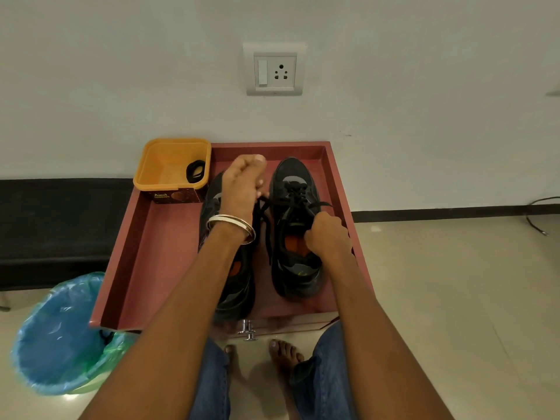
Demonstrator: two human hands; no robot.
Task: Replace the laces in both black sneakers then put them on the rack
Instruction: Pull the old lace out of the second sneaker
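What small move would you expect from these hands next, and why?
Probably drawing both lace ends outward to snug them. The left hand and right hand each pinch an end of the black lace on the right sneaker, which looks threaded but slack.

The reddish tray carries two black sneakers and a yellow tub.

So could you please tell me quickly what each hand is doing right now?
Left hand: pinching a black lace of the right-side sneaker.
Right hand: fingers curled on the other lace end at that sneaker's collar.
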